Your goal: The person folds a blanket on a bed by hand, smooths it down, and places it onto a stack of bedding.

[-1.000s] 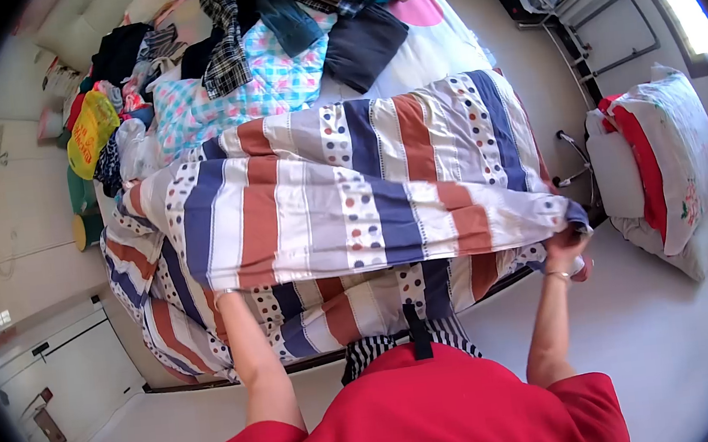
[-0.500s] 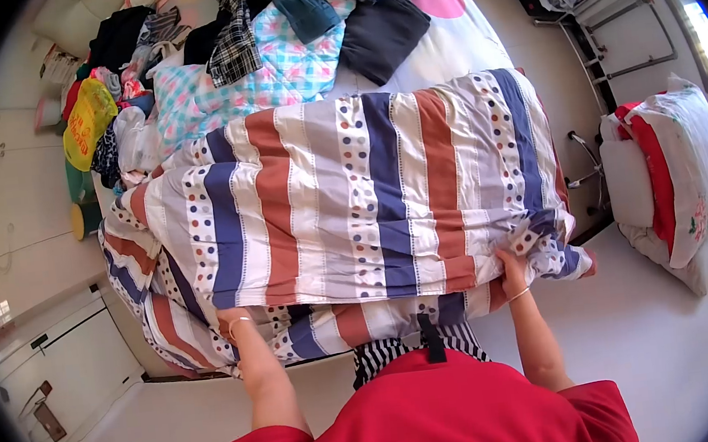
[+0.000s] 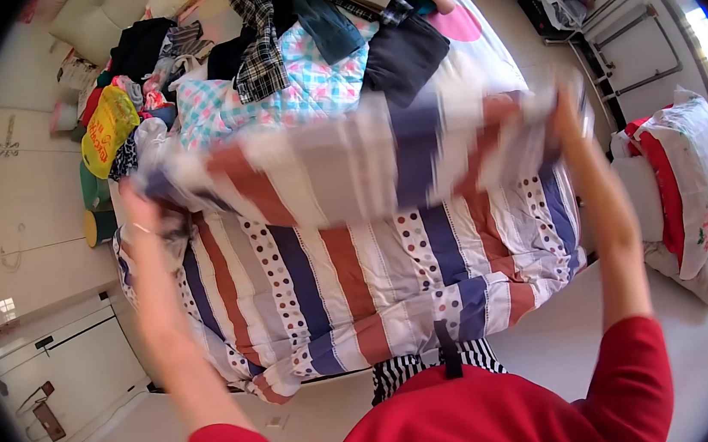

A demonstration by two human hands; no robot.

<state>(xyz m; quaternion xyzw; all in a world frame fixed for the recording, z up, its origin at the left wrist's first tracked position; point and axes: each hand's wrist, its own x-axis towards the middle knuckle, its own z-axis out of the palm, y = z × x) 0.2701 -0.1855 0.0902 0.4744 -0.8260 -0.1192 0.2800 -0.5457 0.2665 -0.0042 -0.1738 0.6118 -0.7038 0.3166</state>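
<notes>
A striped quilt [image 3: 346, 265] in white, grey, navy and rust, with dotted bands, covers the near end of the bed. Its upper layer is lifted and stretched between my two hands, smeared by motion. At the left end of this raised edge, my left hand [image 3: 138, 202] is closed on the cloth, though its fingers are blurred. My right hand [image 3: 567, 116] grips the opposite end, also blurred. The lower layer lies wrinkled over the mattress and hangs at the near edge.
Beyond the quilt lie a checked pastel blanket [image 3: 305, 79], dark trousers [image 3: 406, 60], a plaid shirt [image 3: 262, 71] and a yellow bag [image 3: 109, 130]. Stacked pillows [image 3: 700, 185] stand at the right. A white cabinet [image 3: 85, 370] is at the left.
Both hands have risen from the bed's near edge and moved forward and apart, carrying the quilt's upper layer up and away. More of the lower layer now shows.
</notes>
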